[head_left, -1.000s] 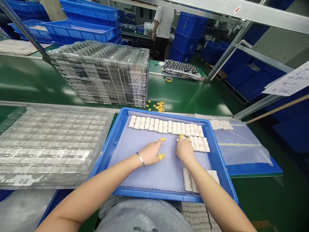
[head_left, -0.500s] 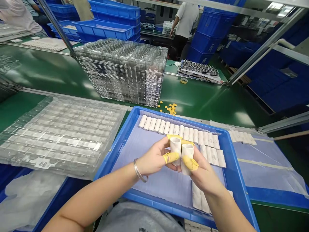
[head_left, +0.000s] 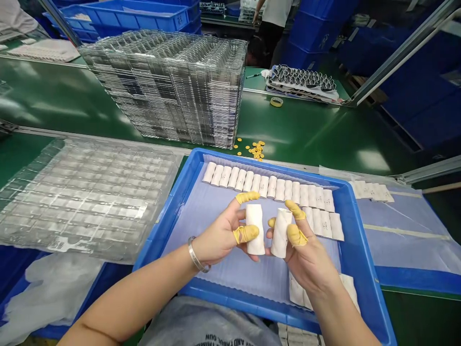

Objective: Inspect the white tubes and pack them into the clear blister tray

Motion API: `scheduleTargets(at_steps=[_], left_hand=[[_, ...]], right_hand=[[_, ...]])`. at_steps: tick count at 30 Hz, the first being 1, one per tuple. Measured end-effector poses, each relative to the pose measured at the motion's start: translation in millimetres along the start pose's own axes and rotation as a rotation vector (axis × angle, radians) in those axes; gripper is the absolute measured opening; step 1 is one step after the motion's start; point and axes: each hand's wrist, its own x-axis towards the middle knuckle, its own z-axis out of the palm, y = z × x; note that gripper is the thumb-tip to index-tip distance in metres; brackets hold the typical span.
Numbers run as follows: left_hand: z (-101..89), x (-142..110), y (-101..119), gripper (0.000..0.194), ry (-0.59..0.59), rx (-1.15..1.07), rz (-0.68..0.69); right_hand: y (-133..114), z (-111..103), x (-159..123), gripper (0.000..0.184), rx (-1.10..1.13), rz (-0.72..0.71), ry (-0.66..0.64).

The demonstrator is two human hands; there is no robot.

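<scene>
My left hand (head_left: 230, 228), with yellow finger cots on thumb and forefinger, is closed around a white cylindrical sleeve (head_left: 255, 230) held upright. In my right hand (head_left: 306, 247), also wearing yellow finger cots, a second white sleeve (head_left: 281, 235) is gripped, slightly tilted. The two sleeves are a little apart. Both hands are over a blue tray (head_left: 173, 204) lined with a pale sheet. Along its far side lies a row of similar white sleeves (head_left: 248, 181), some with small dark print. A shorter row (head_left: 325, 223) and more pieces near my right forearm lie at the right.
A tall stack of clear plastic trays (head_left: 173, 91) stands behind the blue tray. A filled clear tray (head_left: 86, 197) is at left. Yellow discs (head_left: 258, 150) and a tape roll (head_left: 276, 102) lie on the green bench (head_left: 309, 139). Another person (head_left: 275, 19) stands at the back.
My hands have moved apart, separating the two sleeves. Their open ends faced me more before; now mainly their sides show. The camera view has tilted down.
</scene>
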Motion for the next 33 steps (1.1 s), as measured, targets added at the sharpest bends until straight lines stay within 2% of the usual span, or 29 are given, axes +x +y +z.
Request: scheduleTargets(at_steps=[2,4,7,11,18,24,29,33], left_hand=[[-2.2,-0.4,-2.5,0.061,-0.056,0.004,0.008],[-3.9,-1.5,-2.6,0.067,-0.097,0.019,0.006],[-5.1,-3.7,-0.3,0.077,-0.137,0.040,0.021],[-4.5,-5.9,2.4,0.080,-0.153,0.028,0.039],[0.3,-7.8,2.3,0.070,-0.220,-0.053,0.055],[1.2,-9.0,3.7,0.069,-0.298,-0.079,0.065],[1.7,-11.8,4.8,0.068,-0.270,-0.068,0.064],[2.0,-12.2,3.9,0.070,-0.288,-0.079,0.077]], right_hand=[[1.7,2.9,-1.9,0.040,-0.006,-0.012,-0.020],[1.0,4.8,-3.1,0.039,-0.008,-0.016,-0.063],[-2.4,5.8,-5.2,0.045,-0.019,-0.007,-0.143],[-5.0,8.4,-8.5,0.056,-0.027,-0.001,-0.170],[-1.2,11.0,-8.9,0.053,-0.018,-0.066,-0.227],[3.3,8.8,-14.9,0.058,-0.012,-0.045,-0.210],[2.9,12.3,-19.7,0.049,0.018,-0.027,-0.176],[0.6,14.0,-24.4,0.049,0.046,0.013,-0.131]])
